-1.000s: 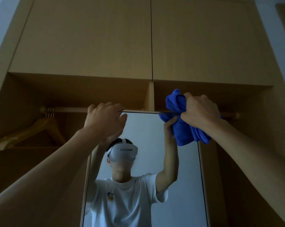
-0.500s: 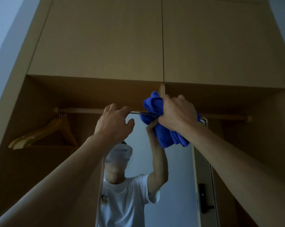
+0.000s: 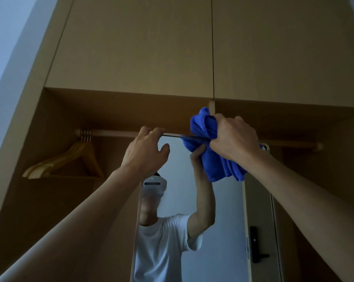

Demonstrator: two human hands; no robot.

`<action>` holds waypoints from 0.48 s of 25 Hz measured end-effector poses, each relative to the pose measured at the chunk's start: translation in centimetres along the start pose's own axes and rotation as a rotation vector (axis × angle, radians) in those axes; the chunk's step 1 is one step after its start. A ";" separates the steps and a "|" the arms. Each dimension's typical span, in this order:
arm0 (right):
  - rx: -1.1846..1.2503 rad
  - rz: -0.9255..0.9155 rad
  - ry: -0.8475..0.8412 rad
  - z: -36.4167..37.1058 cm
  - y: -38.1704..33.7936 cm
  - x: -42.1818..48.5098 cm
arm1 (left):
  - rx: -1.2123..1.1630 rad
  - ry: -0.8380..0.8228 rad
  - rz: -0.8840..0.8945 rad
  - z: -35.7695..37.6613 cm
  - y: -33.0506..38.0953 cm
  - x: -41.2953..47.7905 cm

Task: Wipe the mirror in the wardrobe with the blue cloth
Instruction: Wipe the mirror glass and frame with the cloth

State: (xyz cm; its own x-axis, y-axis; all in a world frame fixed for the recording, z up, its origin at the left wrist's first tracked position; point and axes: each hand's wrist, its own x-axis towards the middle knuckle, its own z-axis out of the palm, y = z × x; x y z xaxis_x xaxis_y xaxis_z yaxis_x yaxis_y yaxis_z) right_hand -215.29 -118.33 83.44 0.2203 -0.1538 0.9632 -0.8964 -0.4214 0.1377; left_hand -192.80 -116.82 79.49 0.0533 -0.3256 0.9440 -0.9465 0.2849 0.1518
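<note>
A tall narrow mirror (image 3: 229, 220) stands inside the open wooden wardrobe, its dark top edge at hand height. My left hand (image 3: 144, 152) grips the mirror's top edge near its left corner, fingers curled over it. My right hand (image 3: 233, 137) holds a bunched blue cloth (image 3: 210, 159) and presses it over the mirror's top edge towards the right. The cloth hangs down over the upper glass. The mirror reflects a person in a white T-shirt with a raised arm.
A wooden hanging rail (image 3: 115, 132) runs behind the mirror's top. Wooden hangers (image 3: 64, 159) hang at its left end. Two shut upper cabinet doors (image 3: 212, 47) sit above. The mirror's right part reflects a door with a dark handle (image 3: 255, 253).
My right hand with the cloth has slid left along the mirror's top edge, closer to my left hand. The view has shifted left, showing more of the mirror's right part.
</note>
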 end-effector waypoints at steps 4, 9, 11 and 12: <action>-0.038 0.089 -0.014 -0.1 1.3 -0.2 | -0.200 -0.009 -0.077 -0.2 -0.7 -0.2; 0.010 0.018 -0.020 0.2 -3.4 0.8 | -0.308 -0.101 -0.198 -0.7 -0.8 -0.6; 0.044 -0.020 -0.022 0.4 -6.3 1.5 | -0.444 -0.130 -0.245 -0.9 -0.9 -1.1; 0.063 -0.042 -0.028 0.5 -7.7 1.9 | -0.507 -0.135 -0.248 -0.9 -1.0 -1.3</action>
State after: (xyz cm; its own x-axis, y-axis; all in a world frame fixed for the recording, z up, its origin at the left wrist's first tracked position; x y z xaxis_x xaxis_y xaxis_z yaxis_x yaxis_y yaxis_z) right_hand -207.75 -115.82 84.05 0.2687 -0.1597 0.9499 -0.8605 -0.4830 0.1622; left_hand -191.60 -115.88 78.32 0.1815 -0.5403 0.8217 -0.6381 0.5711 0.5165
